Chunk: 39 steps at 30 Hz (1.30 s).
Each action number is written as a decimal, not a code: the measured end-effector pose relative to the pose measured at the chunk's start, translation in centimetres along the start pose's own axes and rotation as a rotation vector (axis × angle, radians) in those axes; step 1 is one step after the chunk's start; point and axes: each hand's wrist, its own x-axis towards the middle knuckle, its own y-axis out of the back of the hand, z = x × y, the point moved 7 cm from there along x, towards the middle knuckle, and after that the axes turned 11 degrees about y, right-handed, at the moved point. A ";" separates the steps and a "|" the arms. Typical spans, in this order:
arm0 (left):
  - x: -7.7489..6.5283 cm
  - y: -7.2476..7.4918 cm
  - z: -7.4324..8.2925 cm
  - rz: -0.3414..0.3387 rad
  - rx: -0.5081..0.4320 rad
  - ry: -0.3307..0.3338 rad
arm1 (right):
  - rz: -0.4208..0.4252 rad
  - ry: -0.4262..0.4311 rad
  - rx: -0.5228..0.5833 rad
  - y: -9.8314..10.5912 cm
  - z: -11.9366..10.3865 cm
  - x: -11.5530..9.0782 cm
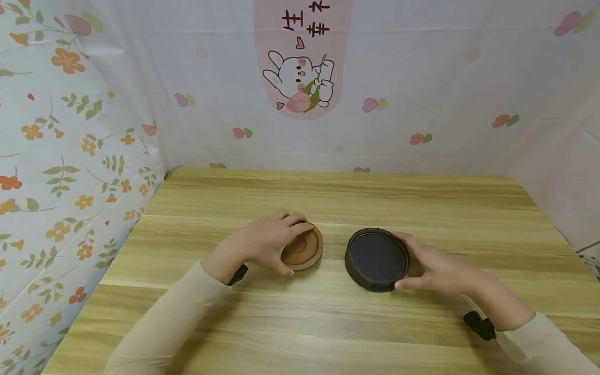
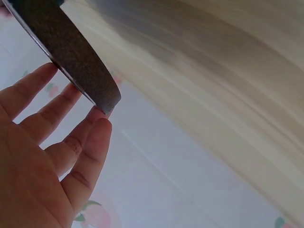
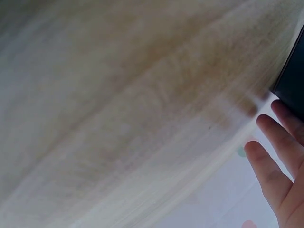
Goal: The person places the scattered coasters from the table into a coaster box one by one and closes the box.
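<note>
A round wooden coaster (image 1: 311, 251) with ringed grooves sits left of the middle of the table. My left hand (image 1: 267, 240) holds it by its left side, thumb at the near edge and fingers over the far edge. In the left wrist view the fingertips meet the rim of the disc (image 2: 71, 52), which looks dark brown from below. To its right is a shallow round black holder (image 1: 378, 256) with a raised, stitched rim. My right hand (image 1: 436, 268) grips its right side between thumb and fingers. The right wrist view catches only a dark corner of the holder (image 3: 294, 80).
Both things are over a light wood-grain table (image 1: 300, 323). A white cloth with a cartoon rabbit (image 1: 300, 78) hangs behind its far edge, and a flower-print cloth (image 1: 70, 156) hangs on the left. A black wrist piece (image 1: 479, 325) shows under the right wrist.
</note>
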 end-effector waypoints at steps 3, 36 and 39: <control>0.7 0.2 0.7 -0.001 0.020 -0.020 | 0.003 0.004 -0.006 0.0 0.0 0.0; 7.0 1.1 8.3 -0.045 0.044 -0.140 | -0.008 0.020 -0.020 0.1 -0.3 0.1; 7.5 1.0 8.9 -0.059 0.043 -0.145 | -0.006 0.023 -0.016 0.1 -0.3 0.2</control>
